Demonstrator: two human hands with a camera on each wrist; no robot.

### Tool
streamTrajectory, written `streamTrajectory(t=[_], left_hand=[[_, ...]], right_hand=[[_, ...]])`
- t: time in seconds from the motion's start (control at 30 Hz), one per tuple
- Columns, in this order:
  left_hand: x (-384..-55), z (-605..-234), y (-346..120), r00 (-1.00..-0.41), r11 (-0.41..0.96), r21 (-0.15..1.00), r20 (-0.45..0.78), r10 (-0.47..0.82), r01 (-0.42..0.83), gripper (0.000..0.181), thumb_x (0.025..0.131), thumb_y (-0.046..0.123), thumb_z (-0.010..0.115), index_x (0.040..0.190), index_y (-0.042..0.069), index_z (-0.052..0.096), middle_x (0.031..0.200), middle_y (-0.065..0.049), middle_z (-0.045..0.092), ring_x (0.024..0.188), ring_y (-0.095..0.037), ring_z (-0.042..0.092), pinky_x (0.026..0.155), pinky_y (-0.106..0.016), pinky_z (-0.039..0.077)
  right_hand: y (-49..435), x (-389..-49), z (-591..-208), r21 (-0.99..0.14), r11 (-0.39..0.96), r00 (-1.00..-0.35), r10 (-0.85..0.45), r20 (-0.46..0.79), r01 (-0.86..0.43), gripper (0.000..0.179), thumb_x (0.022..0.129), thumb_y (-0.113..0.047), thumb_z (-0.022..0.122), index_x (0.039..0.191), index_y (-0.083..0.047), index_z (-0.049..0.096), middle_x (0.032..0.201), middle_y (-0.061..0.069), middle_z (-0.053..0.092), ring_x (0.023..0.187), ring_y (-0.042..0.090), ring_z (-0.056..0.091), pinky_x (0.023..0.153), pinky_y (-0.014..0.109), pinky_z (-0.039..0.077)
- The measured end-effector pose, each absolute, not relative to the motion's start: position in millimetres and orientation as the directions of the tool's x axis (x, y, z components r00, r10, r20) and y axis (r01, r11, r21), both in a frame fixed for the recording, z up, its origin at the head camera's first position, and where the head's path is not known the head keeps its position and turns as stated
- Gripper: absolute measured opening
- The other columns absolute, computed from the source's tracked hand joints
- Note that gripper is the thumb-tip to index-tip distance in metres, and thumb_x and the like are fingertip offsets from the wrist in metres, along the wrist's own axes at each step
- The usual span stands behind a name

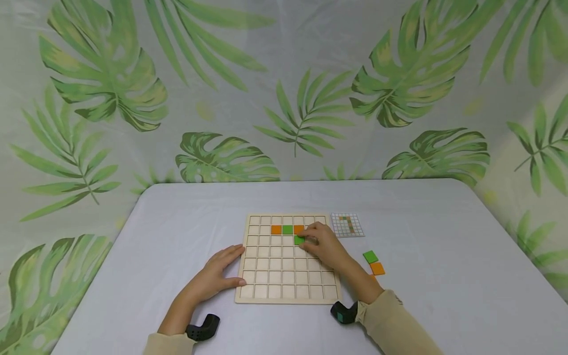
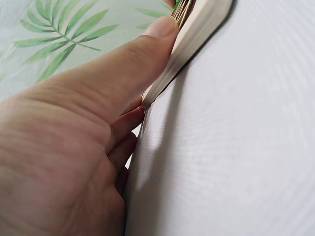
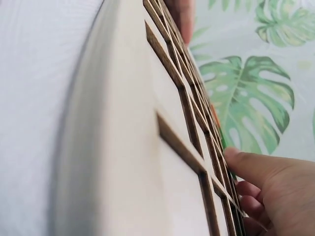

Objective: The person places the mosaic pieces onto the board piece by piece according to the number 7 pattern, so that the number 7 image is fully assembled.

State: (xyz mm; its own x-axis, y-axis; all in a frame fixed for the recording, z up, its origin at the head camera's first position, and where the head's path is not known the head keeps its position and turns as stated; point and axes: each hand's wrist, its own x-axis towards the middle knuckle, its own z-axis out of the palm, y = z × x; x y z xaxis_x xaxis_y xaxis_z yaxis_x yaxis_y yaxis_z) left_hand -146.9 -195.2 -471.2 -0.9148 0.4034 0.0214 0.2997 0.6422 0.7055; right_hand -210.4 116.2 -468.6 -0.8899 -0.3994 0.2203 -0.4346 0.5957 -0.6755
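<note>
A wooden grid board lies on the table. Along one of its upper rows are an orange tile, a green tile and another orange tile. Below this last one is a second green tile, with the thumb and index finger of my right hand at its edges. In the right wrist view, that thumb meets a sliver of green. My left hand rests against the board's left edge, fingers extended, its thumb on the rim.
A small pattern card with a coloured grid lies beside the board's upper right corner. Loose green and orange tiles lie right of the board, another orange one partly behind my right forearm. A leaf-print cloth hangs behind the table.
</note>
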Motion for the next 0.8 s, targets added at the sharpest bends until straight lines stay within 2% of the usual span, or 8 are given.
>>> streamTrajectory(t=[0.3, 0.6, 0.8], left_hand=[[-147, -472, -193, -0.917, 0.638, 0.713, 0.018, 0.399, 0.292, 0.083, 0.070, 0.043, 0.072, 0.139, 0.013, 0.037, 0.144, -0.005, 0.029, 0.132, -0.031, 0.017, 0.101, -0.056, 0.016], [-147, -472, -194, -0.918, 0.643, 0.708, 0.019, 0.397, 0.292, 0.084, 0.069, 0.044, 0.072, 0.138, 0.013, 0.037, 0.143, -0.006, 0.030, 0.132, -0.031, 0.018, 0.101, -0.055, 0.016], [-146, -472, -195, -0.917, 0.643, 0.707, 0.020, 0.398, 0.294, 0.084, 0.069, 0.046, 0.072, 0.139, 0.013, 0.037, 0.144, -0.005, 0.029, 0.132, -0.031, 0.017, 0.101, -0.056, 0.016]], right_hand=[[135, -202, -449, -0.730, 0.559, -0.906, -0.369, 0.207, -0.394, 0.040, 0.081, -0.021, 0.068, 0.119, -0.010, 0.059, 0.117, 0.002, 0.051, 0.108, 0.023, 0.048, 0.088, 0.043, 0.041], [183, -177, -431, -0.660, 0.566, -0.867, -0.380, 0.323, -0.494, 0.045, 0.075, -0.016, 0.073, 0.117, -0.011, 0.059, 0.118, 0.003, 0.053, 0.104, 0.024, 0.051, 0.082, 0.043, 0.045], [214, -155, -432, -0.628, 0.592, -0.859, -0.415, 0.299, -0.504, 0.045, 0.074, -0.020, 0.074, 0.115, -0.008, 0.059, 0.117, 0.003, 0.054, 0.104, 0.023, 0.052, 0.079, 0.042, 0.047]])
